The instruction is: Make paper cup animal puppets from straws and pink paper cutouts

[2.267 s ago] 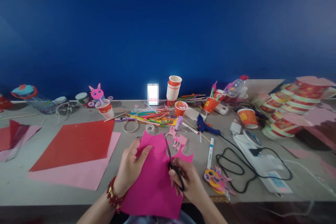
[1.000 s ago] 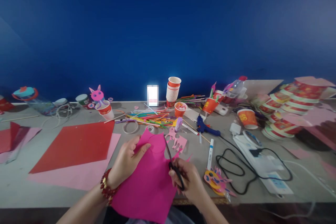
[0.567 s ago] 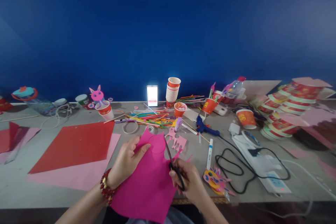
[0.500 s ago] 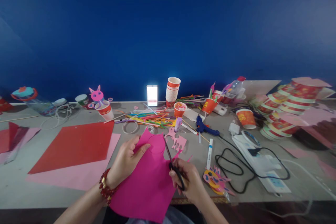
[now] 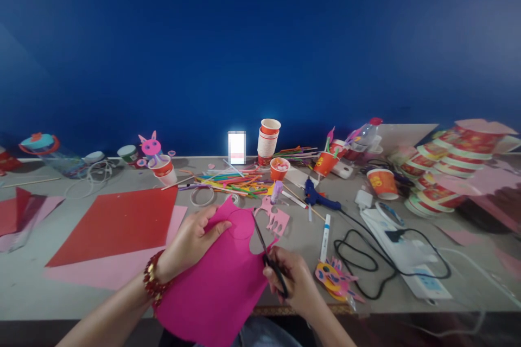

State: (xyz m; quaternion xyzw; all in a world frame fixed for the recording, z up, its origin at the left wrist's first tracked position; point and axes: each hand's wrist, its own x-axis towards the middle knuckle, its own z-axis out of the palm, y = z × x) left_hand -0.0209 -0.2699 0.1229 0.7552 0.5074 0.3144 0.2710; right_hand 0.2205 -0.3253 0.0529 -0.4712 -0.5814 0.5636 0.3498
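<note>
Seeing papers (image 5: pixel 122 219) lying on the left half of the worktop (image 5: pixel 24 287), a bottle (image 5: pixel 40 143) resting behind near the far left corner. Finding a puppet (image 5: pixel 151 147) sitting in a cup (image 5: pixel 166 174) toward the far edge. Noticing sticks (image 5: pixel 232 180) lying midway, a phone (image 5: pixel 236 147) and a cup stack (image 5: pixel 267 143) standing behind, tape (image 5: pixel 196 202) lying before. Spotting a glue gun (image 5: pixel 323 199) lying right of the sticks, a marker (image 5: pixel 325 238) before it, a power strip (image 5: pixel 376 227) farther right. Holding a sheet (image 5: pixel 207 287) over the near edge.

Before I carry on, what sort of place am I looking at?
Probably a craft table against a blue wall, though the room's wider use isn't shown. The signs: scissors at a pink sheet, a glue gun, and a pile of colored sticks.
</note>
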